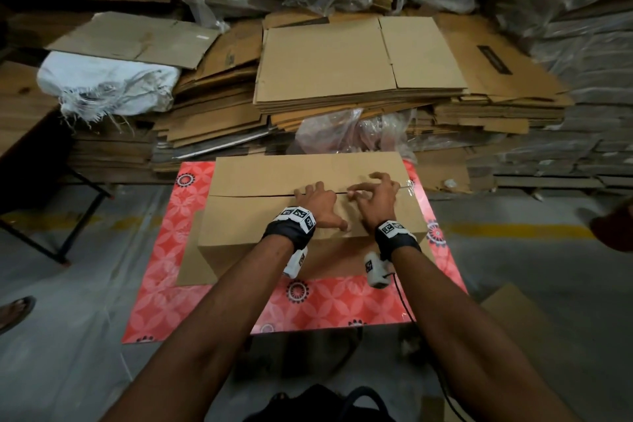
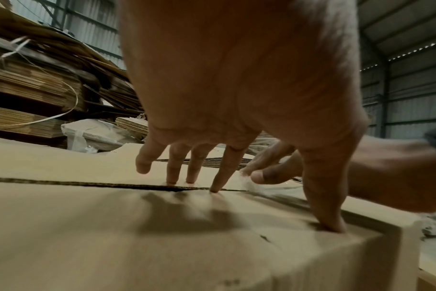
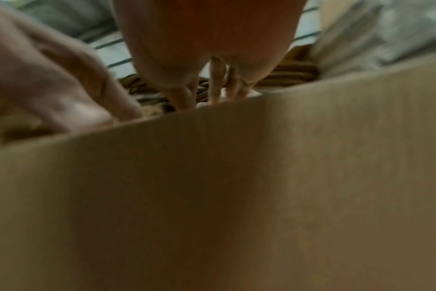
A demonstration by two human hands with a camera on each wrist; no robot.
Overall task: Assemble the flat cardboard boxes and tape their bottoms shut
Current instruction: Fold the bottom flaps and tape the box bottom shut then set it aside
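A brown cardboard box [image 1: 260, 178] stands on a red patterned tabletop [image 1: 342, 298], its two long flaps folded down and meeting at a seam [image 1: 253, 196]. My left hand [image 1: 317, 204] presses on the flaps with spread, straight fingers [image 2: 218, 177] at the seam and the thumb near the front edge. Just to its right, my right hand [image 1: 375, 200] pinches the end of a clear tape strip [image 1: 406, 184] that runs along the seam from the box's right edge. The pinch on the tape [image 2: 249, 184] also shows in the left wrist view. The blurred right wrist view is mostly box wall [image 3: 236, 196].
Behind the table lie stacks of flat cardboard boxes [image 1: 342, 62], a white sack [image 1: 109, 82] and crumpled clear plastic [image 1: 352, 134]. A dark table frame [image 1: 51, 236] stands at the left. A sandalled foot [image 1: 13, 312] is on the floor at the left, and loose cardboard [image 1: 534, 319] at the lower right.
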